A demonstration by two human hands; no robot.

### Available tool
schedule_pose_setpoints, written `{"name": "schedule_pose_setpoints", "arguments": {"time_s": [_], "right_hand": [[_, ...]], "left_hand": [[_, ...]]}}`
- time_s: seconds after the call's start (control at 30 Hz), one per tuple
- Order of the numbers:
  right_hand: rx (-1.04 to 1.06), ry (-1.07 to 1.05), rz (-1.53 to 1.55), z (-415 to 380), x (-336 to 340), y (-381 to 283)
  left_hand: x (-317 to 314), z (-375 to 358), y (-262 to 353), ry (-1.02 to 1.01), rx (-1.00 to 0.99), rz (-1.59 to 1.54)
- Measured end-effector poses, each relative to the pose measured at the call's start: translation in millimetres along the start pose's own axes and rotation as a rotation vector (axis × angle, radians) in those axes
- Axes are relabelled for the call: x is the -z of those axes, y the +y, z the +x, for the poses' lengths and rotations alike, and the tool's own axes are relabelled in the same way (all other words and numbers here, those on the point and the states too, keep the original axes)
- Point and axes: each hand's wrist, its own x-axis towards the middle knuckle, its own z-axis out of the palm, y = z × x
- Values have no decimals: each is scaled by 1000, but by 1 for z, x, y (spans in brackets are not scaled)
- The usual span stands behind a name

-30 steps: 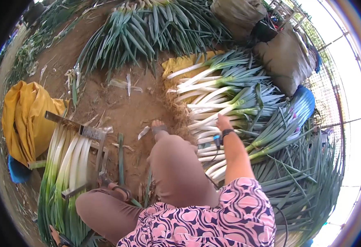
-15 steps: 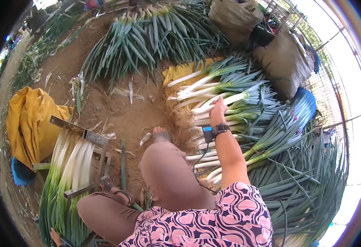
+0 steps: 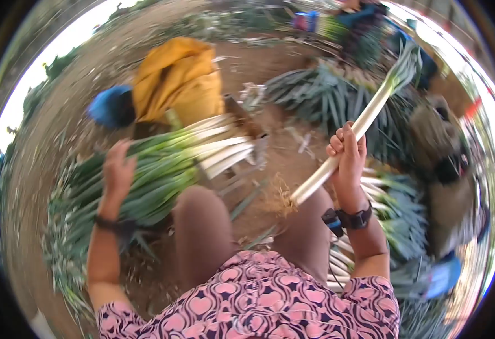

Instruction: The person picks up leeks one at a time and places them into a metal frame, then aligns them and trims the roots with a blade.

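My right hand (image 3: 349,152) is closed round the white stalk of a leek (image 3: 371,110), held up at a slant over my knee. Its roots point down and left, its green leaves up and right. My left hand (image 3: 118,166), slightly blurred, is over the green leaves of a leek bundle (image 3: 162,164); its fingers look apart, with nothing seen between them. That bundle lies at a metal frame (image 3: 258,150), white ends to the right. Another pile of leeks (image 3: 397,214) lies beyond my right wrist.
A yellow sack (image 3: 179,79) and a blue object (image 3: 112,106) stand behind the bundle. More leeks (image 3: 315,93) lie ahead on the soil. Large brown sacks (image 3: 456,209) line the right side. A person (image 3: 366,20) is at the top right.
The view has turned left. My right hand has lifted a leek off the right-hand pile. My left hand, barely visible at the lower edge before, now shows over the bundle's leaves.
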Motion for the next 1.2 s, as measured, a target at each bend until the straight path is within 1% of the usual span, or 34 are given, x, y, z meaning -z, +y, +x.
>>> {"name": "schedule_pose_setpoints", "arguments": {"time_s": [0.03,0.07,0.1,0.13,0.17,0.2,0.23,0.27,0.3,0.4,0.43,0.47,0.53,0.57,0.6,0.67,0.7,0.73,0.8,0.83,0.93,0.97,1.07,1.1,1.13,1.17,1.2], "right_hand": [[-37,-73,-46,-5,-26,5],[-64,-136,-96,-12,-47,13],[-73,-231,-169,-17,-64,24],[-76,-322,-245,-19,-79,34],[-26,-511,-201,-17,-86,51],[-99,-597,-188,-17,-99,61],[-145,-669,-328,-16,-113,67],[-177,-741,-352,-19,-130,72],[-107,-848,-435,-14,-140,84],[142,-1131,-750,4,-167,123],[6,-1209,-893,4,-182,119],[212,-1290,-907,12,-189,134],[314,-1470,-920,42,-198,171],[347,-1483,-952,60,-199,194],[412,-1481,-1059,73,-203,200],[576,-1347,-1058,90,-193,243],[509,-1309,-1140,94,-185,263],[554,-1262,-1155,95,-174,284],[634,-1154,-1202,92,-146,318],[538,-1082,-1238,89,-133,330],[524,-881,-1320,79,-94,356],[603,-817,-1330,78,-83,364],[407,-839,-1395,75,-70,365],[598,-791,-1304,76,-60,375],[683,-768,-1243,81,-51,390],[663,-753,-1286,80,-49,388],[599,-755,-1376,78,-47,386]], "left_hand": [[10,9,33,39,-153,33],[23,17,64,38,-233,51],[28,24,83,101,-338,41],[32,33,96,163,-448,28],[41,44,108,229,-550,123],[50,54,112,294,-654,218],[54,64,108,351,-668,264],[56,75,102,405,-681,310],[56,86,96,459,-695,357],[56,107,47,643,-577,595],[58,104,28,589,-542,621],[61,99,6,535,-504,648],[58,89,-27,385,-438,721],[50,80,-43,289,-408,769],[40,74,-53,192,-373,820],[17,61,-71,-3,-268,852],[1,53,-79,-65,-206,832],[-17,49,-85,-125,-150,808],[-51,42,-89,-205,-149,758],[-65,42,-87,-246,-153,725],[-92,51,-72,-420,-145,627],[-95,56,-65,-510,-120,513],[-111,63,-59,-622,-109,480],[-119,65,-65,-663,-72,474],[-117,67,-66,-668,-119,427],[-118,70,-69,-699,-136,392],[-118,75,-68,-755,-139,345]]}}
